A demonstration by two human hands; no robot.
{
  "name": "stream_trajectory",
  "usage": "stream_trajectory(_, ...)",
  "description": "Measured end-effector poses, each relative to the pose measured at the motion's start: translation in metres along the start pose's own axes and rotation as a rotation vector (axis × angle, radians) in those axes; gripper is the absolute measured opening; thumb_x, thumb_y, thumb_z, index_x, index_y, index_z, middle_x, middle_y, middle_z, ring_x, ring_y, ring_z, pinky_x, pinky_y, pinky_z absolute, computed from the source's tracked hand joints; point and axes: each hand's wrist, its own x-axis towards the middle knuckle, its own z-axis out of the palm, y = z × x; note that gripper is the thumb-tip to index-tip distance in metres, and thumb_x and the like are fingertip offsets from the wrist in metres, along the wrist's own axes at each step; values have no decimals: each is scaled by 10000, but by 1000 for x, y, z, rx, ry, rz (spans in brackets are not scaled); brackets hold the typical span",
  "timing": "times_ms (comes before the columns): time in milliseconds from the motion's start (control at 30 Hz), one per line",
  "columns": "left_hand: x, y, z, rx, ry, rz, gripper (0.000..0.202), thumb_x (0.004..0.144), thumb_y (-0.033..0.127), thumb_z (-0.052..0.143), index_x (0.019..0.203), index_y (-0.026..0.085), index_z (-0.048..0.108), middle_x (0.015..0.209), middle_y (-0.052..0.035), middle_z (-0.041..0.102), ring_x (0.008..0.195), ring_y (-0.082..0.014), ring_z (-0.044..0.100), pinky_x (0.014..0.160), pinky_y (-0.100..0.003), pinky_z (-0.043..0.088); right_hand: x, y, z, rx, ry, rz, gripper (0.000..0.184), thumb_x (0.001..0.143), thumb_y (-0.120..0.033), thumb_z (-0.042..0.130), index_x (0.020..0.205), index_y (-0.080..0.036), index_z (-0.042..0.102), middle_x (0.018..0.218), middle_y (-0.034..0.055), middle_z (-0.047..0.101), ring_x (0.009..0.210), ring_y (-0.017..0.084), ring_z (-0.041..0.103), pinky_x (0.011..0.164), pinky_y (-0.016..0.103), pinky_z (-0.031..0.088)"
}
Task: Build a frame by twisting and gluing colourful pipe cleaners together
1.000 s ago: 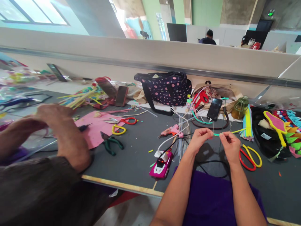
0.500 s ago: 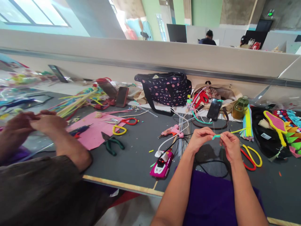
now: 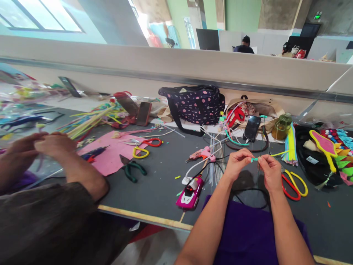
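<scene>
Between my fingertips is a short teal pipe cleaner [image 3: 254, 159], held up above the table edge. My left hand [image 3: 239, 162] pinches its left end. The other end is pinched by my right hand [image 3: 269, 170], close beside the left. Thin wires run up and down near the fingers; where they attach I cannot make out. Just right of my right hand lie scissors [image 3: 296, 184] with red and yellow handles. Behind it, a yellow strip [image 3: 280, 153] points toward a bundle of coloured pipe cleaners [image 3: 291, 145].
A pink glue gun [image 3: 202, 154], a magenta car-shaped power strip [image 3: 190, 195] with cables and green pliers [image 3: 131, 168] lie leftward. Behind stand a phone [image 3: 252, 129], a jar [image 3: 281, 126] and a patterned bag [image 3: 197, 105]. A co-worker's hands [image 3: 53, 145] work at far left.
The teal pipe cleaner shows less length between my fingertips and looks more bent. My hands stay almost in place. The co-worker's hands have shifted slightly.
</scene>
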Motion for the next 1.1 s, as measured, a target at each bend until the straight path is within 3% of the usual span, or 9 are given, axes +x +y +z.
stream_trajectory(333, -2, -4, 9, -21, 158, -39, 259, 682, 384, 763, 656, 154, 646, 683, -7, 553, 642, -109, 468, 631, -246, 385, -7, -3, 4, -208, 101, -158, 229, 789, -401, 651, 745, -178, 628, 636, -19, 587, 557, 111, 489, 546, 236, 410)
stream_trajectory(600, 0, -4, 12, 84, 313, -56, 229, 672, 305, 694, 577, 162, 543, 595, 26, 476, 597, -96, 407, 597, -225, 351, -10, 1, 5, -489, 51, -404, 168, 846, -326, 591, 736, -202, 624, 660, -9, 579, 611, 131, 505, 619, 267, 422)
stream_trajectory(733, 1, -3, 11, 33, 250, -129, 181, 675, 286, 683, 612, 154, 576, 609, 24, 521, 590, -89, 437, 619, -225, 375, -9, 3, 4, -440, 61, -319, 199, 838, -368, 598, 745, -196, 634, 674, -3, 605, 617, 134, 522, 617, 261, 429)
stream_trajectory(867, 1, -1, 10, -84, 189, -208, 164, 663, 276, 703, 755, 154, 643, 762, -2, 605, 644, -96, 503, 676, -243, 425, -5, 3, 2, -316, 62, -162, 253, 806, -427, 627, 742, -183, 641, 651, -7, 608, 588, 129, 518, 586, 249, 425)
stream_trajectory(1100, 2, 2, 9, -80, 114, -157, 80, 668, 215, 624, 719, 161, 593, 802, -11, 550, 723, -114, 488, 669, -226, 415, -4, 3, 4, -233, 36, -76, 246, 780, -413, 655, 731, -173, 638, 623, -20, 583, 564, 113, 490, 557, 236, 398)
